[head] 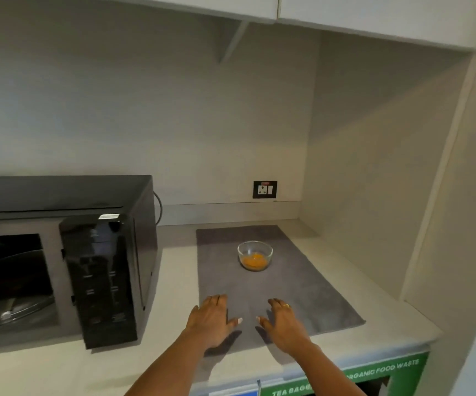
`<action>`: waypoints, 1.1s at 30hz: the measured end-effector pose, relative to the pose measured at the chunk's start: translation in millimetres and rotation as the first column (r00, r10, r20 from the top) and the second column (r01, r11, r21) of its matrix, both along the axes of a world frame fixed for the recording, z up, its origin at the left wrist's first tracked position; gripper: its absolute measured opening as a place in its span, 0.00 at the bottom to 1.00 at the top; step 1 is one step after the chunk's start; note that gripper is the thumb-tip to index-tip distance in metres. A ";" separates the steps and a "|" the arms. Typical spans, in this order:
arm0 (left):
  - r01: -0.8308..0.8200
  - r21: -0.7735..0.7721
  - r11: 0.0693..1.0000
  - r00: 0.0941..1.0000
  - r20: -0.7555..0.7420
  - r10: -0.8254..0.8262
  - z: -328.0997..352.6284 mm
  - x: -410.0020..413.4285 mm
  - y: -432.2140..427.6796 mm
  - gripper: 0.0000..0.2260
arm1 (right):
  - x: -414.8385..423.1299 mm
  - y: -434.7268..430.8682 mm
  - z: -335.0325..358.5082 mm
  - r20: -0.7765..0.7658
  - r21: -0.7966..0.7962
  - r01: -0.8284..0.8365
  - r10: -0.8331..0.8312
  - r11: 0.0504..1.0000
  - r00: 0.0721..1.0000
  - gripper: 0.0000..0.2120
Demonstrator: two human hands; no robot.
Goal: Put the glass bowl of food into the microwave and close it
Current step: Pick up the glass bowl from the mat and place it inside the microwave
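Note:
A small glass bowl (255, 255) with orange food in its bottom stands on a grey mat (302, 284), toward the mat's far end. A black microwave (68, 252) sits on the counter at the left; its cavity is open to view, with a glass turntable inside. My left hand (211, 320) and my right hand (281, 321) rest palm down on the near end of the mat, fingers spread, holding nothing. Both hands are well short of the bowl.
The pale counter (174, 310) ends in a corner wall on the right. A wall socket (265, 189) is behind the mat. Cabinets hang overhead. Below the counter's front edge is a green label about organic food waste (382, 370).

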State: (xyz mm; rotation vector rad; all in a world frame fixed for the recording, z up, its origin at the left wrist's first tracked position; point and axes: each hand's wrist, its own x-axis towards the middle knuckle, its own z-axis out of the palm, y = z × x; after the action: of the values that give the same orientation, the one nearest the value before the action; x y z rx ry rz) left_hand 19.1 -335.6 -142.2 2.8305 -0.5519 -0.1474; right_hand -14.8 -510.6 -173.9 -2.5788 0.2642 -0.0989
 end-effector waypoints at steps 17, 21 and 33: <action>-0.225 -0.645 0.730 0.965 -0.250 0.077 -38.8 137.0 -80.2 0.37 | 135.8 -55.4 -22.4 0.127 0.459 0.087 -0.162 0.884 0.978 0.41; -0.252 -0.719 0.648 0.953 -0.302 0.035 -47.5 159.5 -87.7 0.41 | 156.9 -59.1 -20.5 0.213 0.519 0.000 -0.130 0.855 0.968 0.33; -0.259 -0.768 0.586 0.941 -0.336 -0.024 -62.6 215.7 -101.4 0.53 | 210.4 -82.6 -36.0 0.271 0.585 -0.077 -0.105 0.807 0.957 0.39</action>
State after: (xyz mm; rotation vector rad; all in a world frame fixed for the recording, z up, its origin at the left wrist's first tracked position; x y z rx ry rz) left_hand 234.7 -437.0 -204.8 1.8687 -0.2425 -0.2423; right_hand 195.7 -593.2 -209.9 -1.9024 0.1667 -0.3446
